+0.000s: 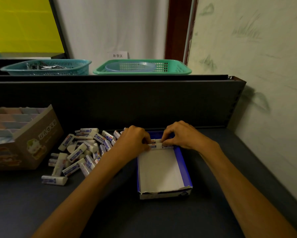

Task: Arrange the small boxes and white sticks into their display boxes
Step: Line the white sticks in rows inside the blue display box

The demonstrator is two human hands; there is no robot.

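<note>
At the far left, a tan cardboard display box (24, 138) with a cartoon print sits on the dark grey counter (109, 203), its stepped rows filled with pastel small boxes (8, 122). It looks settled, and nothing near it seems at risk.

Just right of it lies a loose heap of white sticks (79, 150) with blue-and-red labels, piled across one another at all angles. One stick (54, 180) lies apart at the near edge of the heap. These are cylinders (they may well roll), so a careless reach into the pile could send several rolling toward the counter's front edge.

Next comes the left hand (135, 141), fingers closed on the left end of a short row of white sticks (156, 144) at the far end of the blue-and-white cardboard tray (185, 169). The right hand (180, 134) pinches the same row from its right end. Both hands are clamped on it, pressing it toward the tray's back wall.

The main hazard is here. Most of the tray floor is bare, so nothing braces the row from the front; once released, the sticks could roll toward the near wall and lose their alignment. Squeezing inward from both ends might also buckle the row upward.

The tray's near wall (165, 193) is torn and ragged, so a push against it may fold it.
</note>
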